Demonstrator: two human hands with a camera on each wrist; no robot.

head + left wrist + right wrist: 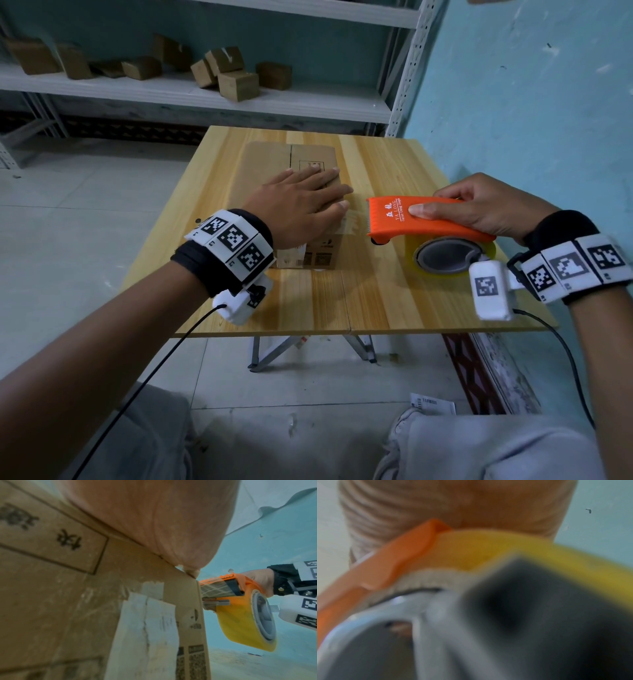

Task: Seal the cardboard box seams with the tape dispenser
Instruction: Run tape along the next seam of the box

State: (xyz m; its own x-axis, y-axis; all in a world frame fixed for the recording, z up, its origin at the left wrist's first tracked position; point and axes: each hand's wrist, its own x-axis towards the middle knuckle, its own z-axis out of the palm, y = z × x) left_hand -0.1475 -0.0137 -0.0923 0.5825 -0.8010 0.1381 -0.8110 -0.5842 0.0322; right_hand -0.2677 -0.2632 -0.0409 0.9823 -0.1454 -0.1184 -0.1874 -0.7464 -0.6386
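**Box held down, tape dispenser beside it**

We see the cardboard box (294, 192) on the wooden table (376, 298). Our left hand (301, 202) lies flat on its top, fingers straight and together. Just right of the box, our right hand (486, 205) grips the orange tape dispenser (418, 219), thumb pressed on its side, above the table.
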